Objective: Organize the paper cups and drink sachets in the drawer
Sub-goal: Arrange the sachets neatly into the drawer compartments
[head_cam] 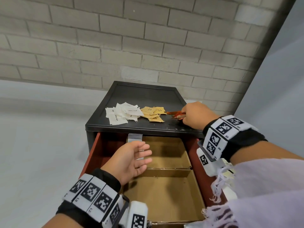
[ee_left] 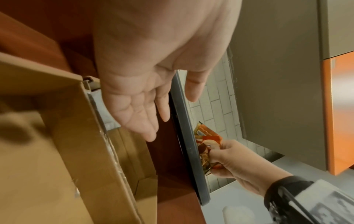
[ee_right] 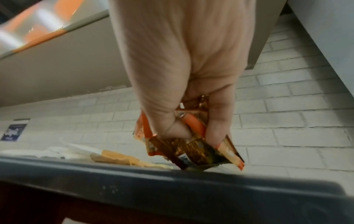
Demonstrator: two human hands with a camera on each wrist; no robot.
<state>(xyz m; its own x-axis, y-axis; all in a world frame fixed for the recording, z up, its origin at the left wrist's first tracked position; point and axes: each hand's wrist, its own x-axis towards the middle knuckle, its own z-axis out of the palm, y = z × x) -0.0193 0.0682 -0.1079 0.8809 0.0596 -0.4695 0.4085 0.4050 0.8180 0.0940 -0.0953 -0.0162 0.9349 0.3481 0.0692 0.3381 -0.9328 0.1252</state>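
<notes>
Right fingers (ee_right: 214, 130): curled tight round a bunch of orange sachets (ee_right: 191, 150), at the front right of the cabinet's surface (head_cam: 148, 94).
Left fingers (head_cam: 144, 153): straight and spread, palm up, holding nothing, over the open drawer (head_cam: 195, 162).
White sachets (head_cam: 122, 115): loose pile on the surface, well left of the right fingers.
Tan sachets (head_cam: 153, 113): between the white pile and the right fingers.
Box (head_cam: 166, 193): cardboard, in the drawer, just right of the left fingers.

Left hand (ee_left: 145, 84): palm up, fingers straight, above the cardboard divider (ee_left: 99, 136).
Right hand (ee_left: 241, 168): pinches orange sachets (ee_left: 205, 145) at the cabinet top's edge (ee_left: 193, 151).
</notes>
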